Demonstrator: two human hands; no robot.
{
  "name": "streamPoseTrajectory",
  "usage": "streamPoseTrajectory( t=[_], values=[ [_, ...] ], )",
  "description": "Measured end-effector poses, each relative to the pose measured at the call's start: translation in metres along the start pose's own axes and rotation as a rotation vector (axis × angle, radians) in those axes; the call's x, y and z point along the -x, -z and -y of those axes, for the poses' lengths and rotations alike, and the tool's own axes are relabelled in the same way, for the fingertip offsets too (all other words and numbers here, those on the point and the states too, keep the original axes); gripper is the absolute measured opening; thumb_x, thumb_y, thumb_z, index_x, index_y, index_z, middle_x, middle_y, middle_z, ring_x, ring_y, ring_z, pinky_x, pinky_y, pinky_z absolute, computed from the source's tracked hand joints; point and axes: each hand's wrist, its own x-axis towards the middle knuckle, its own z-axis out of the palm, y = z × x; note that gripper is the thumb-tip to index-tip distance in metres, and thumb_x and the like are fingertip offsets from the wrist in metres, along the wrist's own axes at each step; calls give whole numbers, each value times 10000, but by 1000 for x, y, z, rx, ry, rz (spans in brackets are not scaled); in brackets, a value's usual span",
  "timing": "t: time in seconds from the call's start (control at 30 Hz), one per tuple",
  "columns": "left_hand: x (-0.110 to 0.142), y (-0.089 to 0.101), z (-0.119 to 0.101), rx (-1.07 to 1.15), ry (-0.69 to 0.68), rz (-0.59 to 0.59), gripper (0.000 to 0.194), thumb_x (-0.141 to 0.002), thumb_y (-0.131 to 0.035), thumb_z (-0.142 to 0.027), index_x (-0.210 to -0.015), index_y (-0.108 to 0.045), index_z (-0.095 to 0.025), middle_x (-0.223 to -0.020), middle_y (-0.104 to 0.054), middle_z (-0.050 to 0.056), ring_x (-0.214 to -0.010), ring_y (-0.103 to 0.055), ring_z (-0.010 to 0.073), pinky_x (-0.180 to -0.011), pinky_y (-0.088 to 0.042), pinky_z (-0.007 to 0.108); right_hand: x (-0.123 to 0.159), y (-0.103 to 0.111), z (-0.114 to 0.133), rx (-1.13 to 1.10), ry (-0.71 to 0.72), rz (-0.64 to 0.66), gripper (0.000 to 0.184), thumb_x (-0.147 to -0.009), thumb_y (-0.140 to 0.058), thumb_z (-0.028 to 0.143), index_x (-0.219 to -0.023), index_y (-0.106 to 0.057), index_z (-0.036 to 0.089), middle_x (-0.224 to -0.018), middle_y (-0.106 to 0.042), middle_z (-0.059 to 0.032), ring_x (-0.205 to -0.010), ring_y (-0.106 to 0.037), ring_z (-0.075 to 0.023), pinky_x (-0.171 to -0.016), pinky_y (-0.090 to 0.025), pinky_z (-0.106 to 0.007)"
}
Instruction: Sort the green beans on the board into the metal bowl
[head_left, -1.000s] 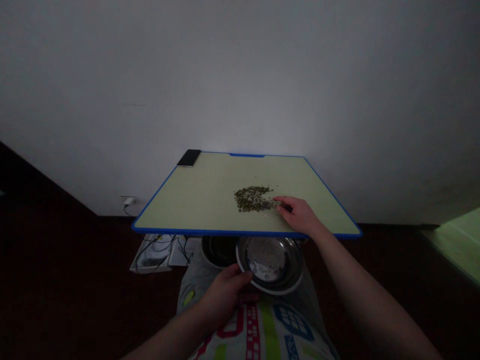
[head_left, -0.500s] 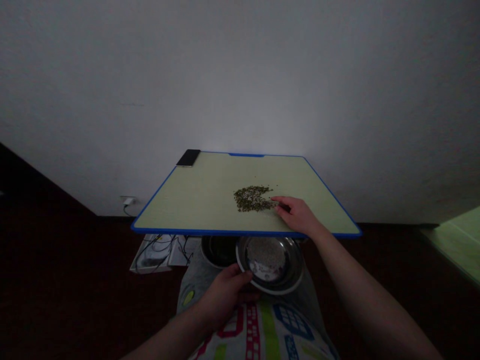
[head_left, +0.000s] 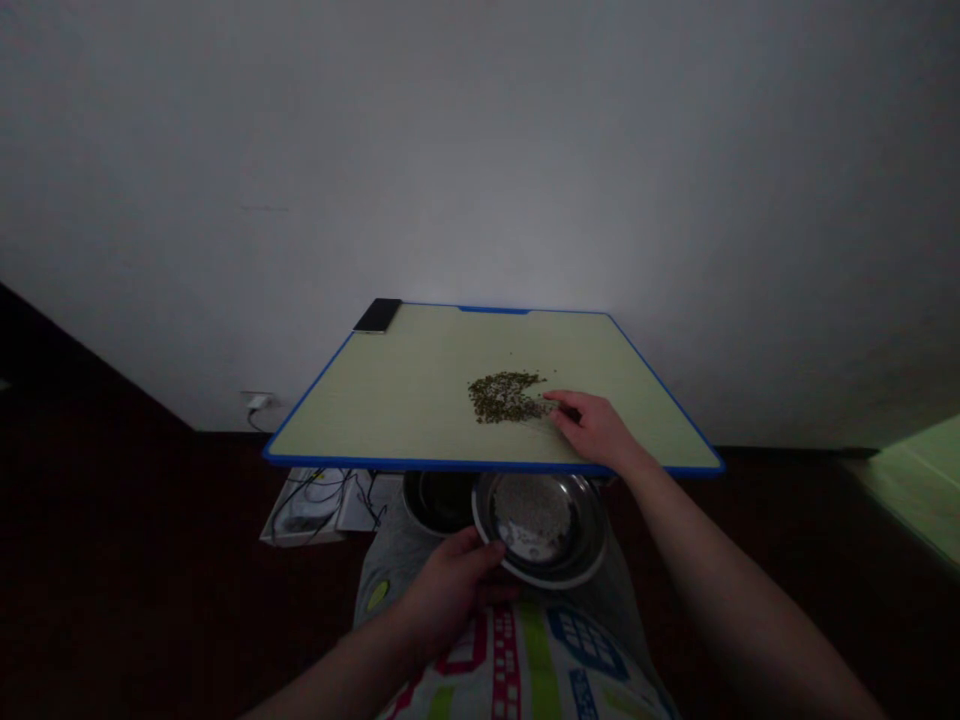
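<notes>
My left hand point(head_left: 450, 585) grips the near-left rim of a shiny metal bowl point(head_left: 592, 550), its thumb over the edge. Pale small grains lie in the bottom of this bowl, which sits over my lap below the table's front edge. On the pale table point(head_left: 360, 400) is a loose patch of small green beans point(head_left: 499, 397), with lighter grains among them at the right. My right hand point(head_left: 592, 428) rests at that right side, index finger and thumb apart with a gap between them. Nothing that I can make out is held there.
A second metal bowl point(head_left: 416, 515), dark inside, stands partly under the first. A black phone point(head_left: 378, 316) lies at the table's back left corner, by the wall. On the floor at left are a white box with cables point(head_left: 307, 510) and a plugged-in charger point(head_left: 259, 402).
Almost nothing differs. Both hands keep their places, and the patch of beans looks the same.
</notes>
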Motion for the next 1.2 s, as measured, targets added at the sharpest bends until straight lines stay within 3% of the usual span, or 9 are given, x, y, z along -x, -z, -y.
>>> streamPoseTrajectory(
  t=[0.5, 0.7, 0.97, 1.2],
  values=[
    [1, 3, 1, 74, -12, -3, 169, -795, -672, -169, -960, -672, -132, -915, -791, 97, -816, -734, 210, -772, -571, 336, 0, 0, 1, -30, 16, 22, 379, -860, -528, 265, -1190, -687, 167, -830, -719, -61, -669, -602, -166, -672, -467, -301],
    [3, 4, 0, 103, -6, -9, 214, -747, -718, -158, -957, -682, -135, -946, -790, 100, -840, -734, 215, -777, -569, 330, -3, -2, 3, -16, 31, 22, 363, -858, -536, 242, -1180, -693, 185, -858, -726, -55, -697, -611, -162, -697, -470, -295],
    [8, 1, -5, 94, -39, 17, 300, -630, -838, -265, -883, -715, -160, -871, -808, 67, -804, -747, 218, -741, -577, 294, -4, -5, 6, -35, 53, 10, 359, -854, -541, 218, -1174, -692, 162, -831, -720, -58, -663, -601, -156, -681, -471, -293],
    [6, 3, -3, 96, -41, 16, 247, -661, -812, -237, -877, -716, -164, -888, -814, 64, -812, -754, 217, -722, -587, 285, -2, -4, 4, -26, 29, 3, 360, -843, -549, 227, -1164, -695, 158, -797, -714, -49, -640, -594, -157, -665, -470, -295]
  ],
)
